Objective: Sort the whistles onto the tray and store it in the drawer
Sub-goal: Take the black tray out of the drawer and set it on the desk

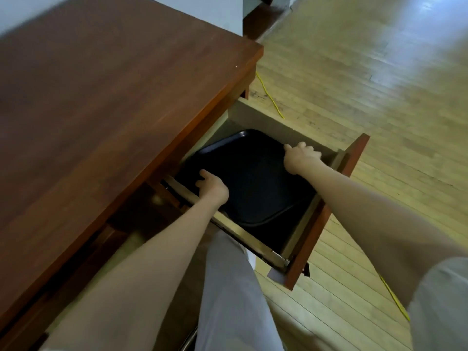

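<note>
Left arm (141, 262) and right arm (379, 211) bare, extended forward and down. Left hand (214, 187) grips one edge of the tray (253, 178), fingers curled. Right hand (301, 157) grips the opposite edge, knuckles up.

home-like room: wooden desk (101, 110) with drawer (326, 216), plank floor (367, 84)

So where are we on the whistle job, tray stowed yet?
Done: the black tray sits inside the open drawer. In hand: the left hand and right hand each grip a tray edge. Left: the drawer is not yet shut. No whistles show on the dark tray or the tabletop in view, so I cannot confirm the sorting. The tray could equally be coming out.
</note>
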A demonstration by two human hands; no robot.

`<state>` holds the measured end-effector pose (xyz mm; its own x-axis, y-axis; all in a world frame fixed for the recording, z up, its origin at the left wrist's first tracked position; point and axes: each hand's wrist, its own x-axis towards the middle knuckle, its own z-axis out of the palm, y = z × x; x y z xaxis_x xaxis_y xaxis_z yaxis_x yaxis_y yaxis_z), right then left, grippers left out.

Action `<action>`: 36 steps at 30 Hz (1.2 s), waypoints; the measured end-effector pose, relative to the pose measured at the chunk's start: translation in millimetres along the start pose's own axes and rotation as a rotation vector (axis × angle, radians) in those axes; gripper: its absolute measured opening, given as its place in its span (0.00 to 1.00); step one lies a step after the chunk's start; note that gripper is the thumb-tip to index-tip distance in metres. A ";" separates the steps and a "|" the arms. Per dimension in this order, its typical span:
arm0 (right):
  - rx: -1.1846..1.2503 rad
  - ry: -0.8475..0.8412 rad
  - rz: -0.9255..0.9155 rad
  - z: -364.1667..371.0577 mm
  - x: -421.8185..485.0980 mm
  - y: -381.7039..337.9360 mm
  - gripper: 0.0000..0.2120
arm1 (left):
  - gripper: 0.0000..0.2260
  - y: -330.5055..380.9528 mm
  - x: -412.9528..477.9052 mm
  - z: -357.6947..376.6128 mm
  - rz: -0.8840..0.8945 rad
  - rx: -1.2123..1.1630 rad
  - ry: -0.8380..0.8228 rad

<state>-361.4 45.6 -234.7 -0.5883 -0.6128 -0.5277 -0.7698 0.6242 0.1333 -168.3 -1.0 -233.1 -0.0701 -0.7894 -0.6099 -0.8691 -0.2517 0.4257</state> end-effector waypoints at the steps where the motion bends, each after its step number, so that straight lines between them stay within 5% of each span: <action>1: 0.023 -0.011 0.014 -3.1 -7.5 2.4 0.27 | 0.28 0.1 -0.7 -4.0 0.014 -0.036 -0.012; 7: 0.117 -0.067 0.003 -12.3 -61.6 17.3 0.19 | 0.26 -12.0 -29.6 -33.9 0.116 -0.096 -0.037; 14: 0.280 0.074 0.038 9.2 -131.7 20.9 0.07 | 0.21 -44.5 -66.7 -47.1 0.261 -0.127 0.018; 27: 0.782 0.401 0.036 67.8 -227.4 36.8 0.24 | 0.13 -71.3 -120.5 -57.8 0.594 -0.145 0.197; 36: 0.745 0.565 -0.132 21.9 -234.8 -7.0 0.31 | 0.13 -93.3 -134.5 -120.6 0.647 -0.289 0.392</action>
<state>-212.4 195.6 -130.0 -0.6907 -0.7231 0.0104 -0.5973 0.5623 -0.5720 -18.7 61.1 -110.2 -0.2929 -0.9534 0.0722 -0.5506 0.2299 0.8025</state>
